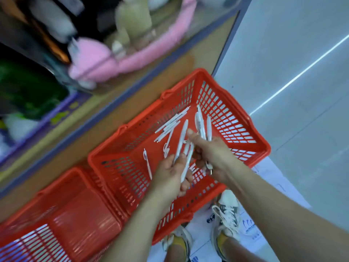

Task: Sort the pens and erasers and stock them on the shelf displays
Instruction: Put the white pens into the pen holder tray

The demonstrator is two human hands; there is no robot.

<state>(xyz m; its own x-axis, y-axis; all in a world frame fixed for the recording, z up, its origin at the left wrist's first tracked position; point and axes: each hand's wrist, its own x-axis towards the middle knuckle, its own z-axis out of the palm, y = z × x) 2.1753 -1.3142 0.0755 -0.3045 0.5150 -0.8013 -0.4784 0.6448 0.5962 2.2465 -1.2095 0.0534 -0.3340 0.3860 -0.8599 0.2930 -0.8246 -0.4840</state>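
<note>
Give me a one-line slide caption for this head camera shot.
Left hand and right hand each grip white plastic pens over a red slotted plastic basket holding more loose pens.

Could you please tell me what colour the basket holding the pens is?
The basket is red, head view.

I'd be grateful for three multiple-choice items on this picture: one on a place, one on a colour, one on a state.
1. Where do the loose pens lie? A on the floor tiles; B on the shelf; C inside the larger basket.
2. What colour is that basket? A red; B blue; C green.
3. What is the right hand doing? A resting empty; B holding pens; C gripping the basket rim.
Key: 1 C, they rest on its bottom; 2 A, its walls and rim are red; 3 B, white pens stick out of its fingers.
</note>
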